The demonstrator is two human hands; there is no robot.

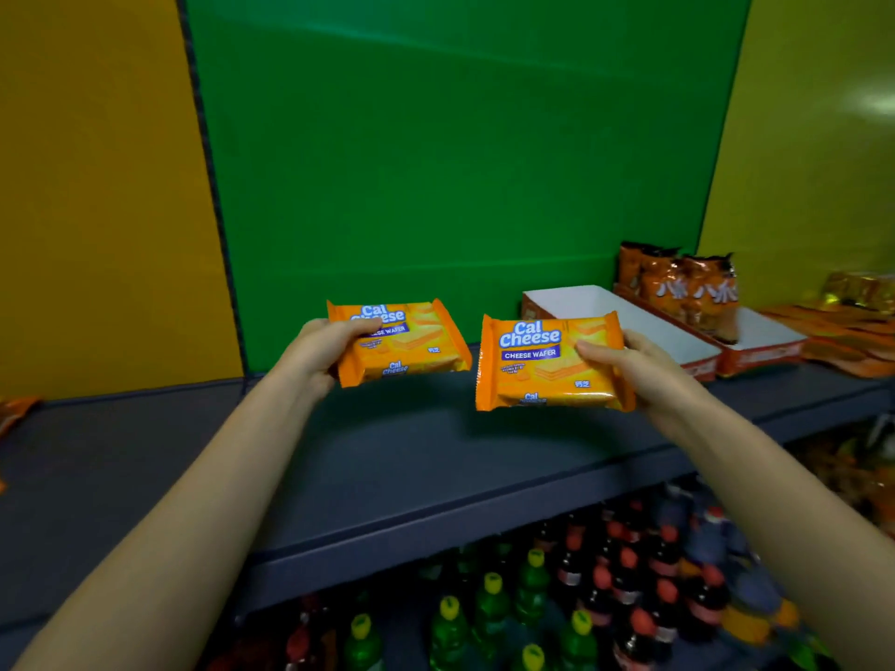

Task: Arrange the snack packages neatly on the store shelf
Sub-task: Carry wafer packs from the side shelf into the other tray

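I hold two orange Cal Cheese wafer packs above the dark grey shelf point(416, 457). My left hand point(317, 351) grips the left wafer pack point(411, 343) by its left edge, thumb across the top. My right hand point(649, 365) grips the right wafer pack point(547, 363) by its right edge, a little nearer to me and lower. Both packs face up with their labels readable. They hang in front of the green back panel point(460, 152), with a gap between them.
A white open display box point(615, 307) lies on the shelf behind the right pack. Beside it another display box holds orange snack bags point(687, 283). Flat orange packs point(842, 331) lie far right. Bottles point(571, 598) fill the shelf below.
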